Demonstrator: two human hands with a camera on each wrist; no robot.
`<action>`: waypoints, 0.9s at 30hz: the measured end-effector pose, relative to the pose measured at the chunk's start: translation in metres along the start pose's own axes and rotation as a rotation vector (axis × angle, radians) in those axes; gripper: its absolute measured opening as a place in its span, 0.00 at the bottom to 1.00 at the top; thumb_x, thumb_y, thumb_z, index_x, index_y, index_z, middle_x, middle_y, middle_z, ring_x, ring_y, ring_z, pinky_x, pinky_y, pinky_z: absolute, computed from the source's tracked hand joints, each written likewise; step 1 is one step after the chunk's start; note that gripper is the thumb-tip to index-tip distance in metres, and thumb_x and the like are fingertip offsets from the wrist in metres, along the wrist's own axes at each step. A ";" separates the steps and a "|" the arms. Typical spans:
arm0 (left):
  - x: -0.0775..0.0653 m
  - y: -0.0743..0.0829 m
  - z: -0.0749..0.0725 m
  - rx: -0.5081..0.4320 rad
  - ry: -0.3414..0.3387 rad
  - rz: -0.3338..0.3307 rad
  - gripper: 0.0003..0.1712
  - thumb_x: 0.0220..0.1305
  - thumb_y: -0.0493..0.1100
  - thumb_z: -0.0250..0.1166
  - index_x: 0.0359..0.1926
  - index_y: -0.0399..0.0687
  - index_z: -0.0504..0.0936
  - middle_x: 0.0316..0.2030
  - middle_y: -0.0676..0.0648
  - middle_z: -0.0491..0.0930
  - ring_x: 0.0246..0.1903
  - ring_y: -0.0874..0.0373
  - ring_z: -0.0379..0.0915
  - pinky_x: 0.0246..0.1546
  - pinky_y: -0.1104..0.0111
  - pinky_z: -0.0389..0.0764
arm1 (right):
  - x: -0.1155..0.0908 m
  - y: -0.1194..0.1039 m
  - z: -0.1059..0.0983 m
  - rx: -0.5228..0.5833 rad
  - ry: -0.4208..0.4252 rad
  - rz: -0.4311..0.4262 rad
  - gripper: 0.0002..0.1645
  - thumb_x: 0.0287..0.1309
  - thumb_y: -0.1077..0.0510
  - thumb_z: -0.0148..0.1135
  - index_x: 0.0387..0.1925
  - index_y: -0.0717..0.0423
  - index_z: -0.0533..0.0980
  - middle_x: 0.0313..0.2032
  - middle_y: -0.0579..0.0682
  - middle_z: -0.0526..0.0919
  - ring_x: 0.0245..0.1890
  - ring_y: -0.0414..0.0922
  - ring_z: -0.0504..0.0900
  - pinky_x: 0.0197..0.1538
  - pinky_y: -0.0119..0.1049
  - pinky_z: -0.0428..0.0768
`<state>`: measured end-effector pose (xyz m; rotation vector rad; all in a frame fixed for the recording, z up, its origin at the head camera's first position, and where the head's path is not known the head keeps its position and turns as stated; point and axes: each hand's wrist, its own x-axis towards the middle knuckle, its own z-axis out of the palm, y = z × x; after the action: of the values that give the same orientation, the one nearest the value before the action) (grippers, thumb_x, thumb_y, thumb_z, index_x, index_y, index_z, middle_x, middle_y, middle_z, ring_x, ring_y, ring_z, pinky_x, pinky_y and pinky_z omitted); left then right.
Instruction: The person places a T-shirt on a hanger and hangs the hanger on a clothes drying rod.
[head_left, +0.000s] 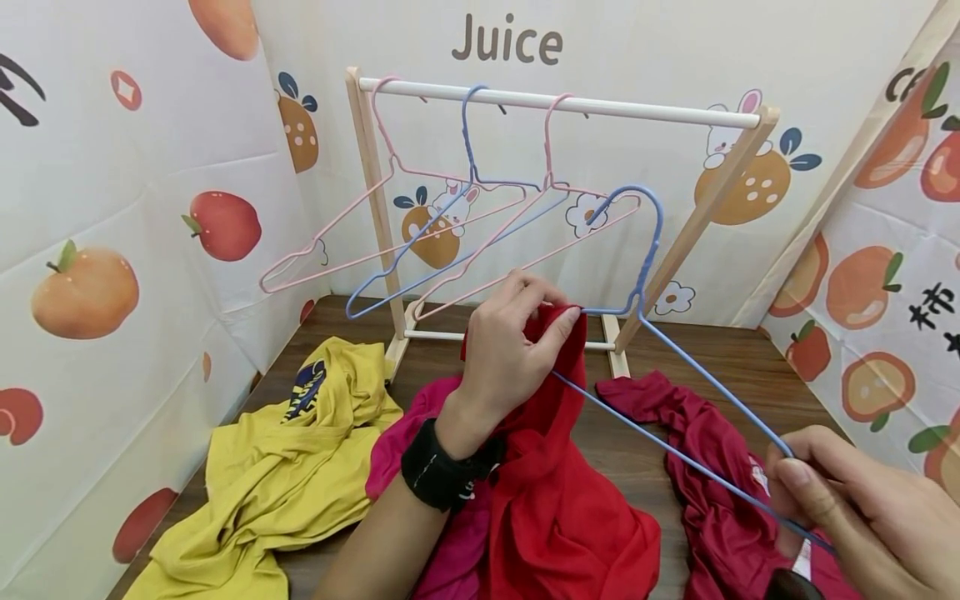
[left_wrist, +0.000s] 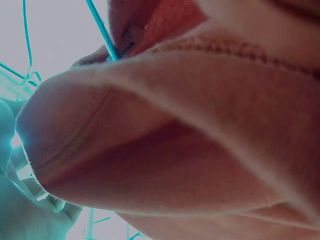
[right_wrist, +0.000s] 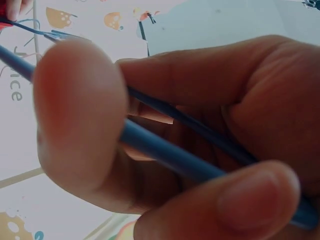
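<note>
In the head view my left hand (head_left: pixel 498 354) pinches the edge of a red shirt (head_left: pixel 562 500) between thumb and fingers, its lower part draping onto the table. One end of a blue hanger (head_left: pixel 647 267) passes into the red cloth under that hand. At the lower right, my right hand (head_left: pixel 870 508) grips the other end of the hanger, whose hook points up. Both wires of this hanger (right_wrist: pixel 165 152) run through the curled fingers in the right wrist view. Folds of the red shirt (left_wrist: pixel 200 170) fill most of the left wrist view.
Behind the hands stands a rack with a white rail (head_left: pixel 637 107), from which two pink hangers and a blue hanger (head_left: pixel 471 142) hang. A yellow shirt (head_left: pixel 300 475), a magenta garment (head_left: pixel 408 429) and a dark red garment (head_left: pixel 697 450) lie on the wooden table (head_left: pixel 600 450).
</note>
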<state>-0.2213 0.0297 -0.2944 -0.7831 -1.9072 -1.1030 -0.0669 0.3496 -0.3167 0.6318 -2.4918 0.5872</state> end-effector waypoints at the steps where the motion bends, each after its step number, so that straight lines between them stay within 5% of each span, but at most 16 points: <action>1: 0.000 0.000 0.000 -0.013 0.003 0.001 0.08 0.67 0.45 0.68 0.39 0.46 0.86 0.43 0.47 0.84 0.41 0.58 0.77 0.41 0.69 0.78 | 0.011 -0.022 -0.005 -0.028 0.002 -0.007 0.28 0.63 0.76 0.57 0.39 0.35 0.69 0.18 0.22 0.71 0.16 0.18 0.64 0.23 0.17 0.60; 5: 0.000 0.000 -0.001 -0.116 -0.034 -0.015 0.07 0.69 0.44 0.66 0.41 0.45 0.85 0.46 0.47 0.85 0.49 0.56 0.78 0.47 0.68 0.80 | 0.029 -0.055 -0.013 -0.033 -0.025 -0.012 0.33 0.63 0.77 0.56 0.38 0.30 0.65 0.19 0.21 0.69 0.17 0.18 0.64 0.24 0.17 0.63; 13: -0.002 -0.005 -0.001 -0.296 -0.216 -0.078 0.07 0.75 0.43 0.57 0.45 0.44 0.76 0.36 0.48 0.81 0.36 0.61 0.76 0.37 0.73 0.79 | 0.025 -0.037 -0.007 -0.059 -0.040 -0.026 0.32 0.64 0.74 0.60 0.40 0.28 0.67 0.21 0.24 0.68 0.19 0.21 0.64 0.24 0.17 0.60; 19: -0.002 -0.007 -0.002 -0.381 -0.239 -0.099 0.14 0.73 0.48 0.45 0.42 0.44 0.73 0.33 0.48 0.76 0.31 0.60 0.71 0.31 0.70 0.74 | 0.033 -0.046 -0.010 -0.061 -0.048 -0.059 0.34 0.61 0.75 0.61 0.41 0.26 0.66 0.23 0.25 0.66 0.20 0.23 0.65 0.26 0.18 0.60; 27: 0.002 -0.014 -0.016 -0.520 -0.309 -0.085 0.18 0.73 0.34 0.42 0.47 0.38 0.79 0.46 0.44 0.81 0.42 0.57 0.75 0.42 0.69 0.77 | 0.023 -0.026 -0.008 -0.008 -0.102 -0.025 0.27 0.65 0.74 0.58 0.40 0.34 0.69 0.23 0.26 0.68 0.18 0.24 0.67 0.24 0.18 0.62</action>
<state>-0.2284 0.0099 -0.2932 -1.2237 -1.9333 -1.6430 -0.0679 0.3253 -0.2901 0.7056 -2.5756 0.5481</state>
